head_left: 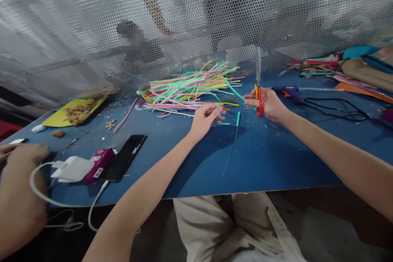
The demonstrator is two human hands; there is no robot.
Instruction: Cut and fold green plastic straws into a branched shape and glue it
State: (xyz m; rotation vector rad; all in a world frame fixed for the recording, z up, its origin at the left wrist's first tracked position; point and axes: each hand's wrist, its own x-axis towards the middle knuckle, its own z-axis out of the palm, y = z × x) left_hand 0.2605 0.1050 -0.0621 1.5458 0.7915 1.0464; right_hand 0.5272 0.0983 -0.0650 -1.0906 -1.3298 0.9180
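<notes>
- Nothing here can be read as a word, brand or number.
- The pink power bank (98,163), just left of the black phone (124,156), carries a small white label and a round yellow mark (both too blurred for me to make out any letters).
- The white charger (74,168), touching the power bank further left of the phone, shows a plain face with no print I can see.
- The phone's screen is dark.
- The scissors (258,90) in my right hand (270,104), well to the right of the phone, show no readable mark on handle or blade.
</notes>
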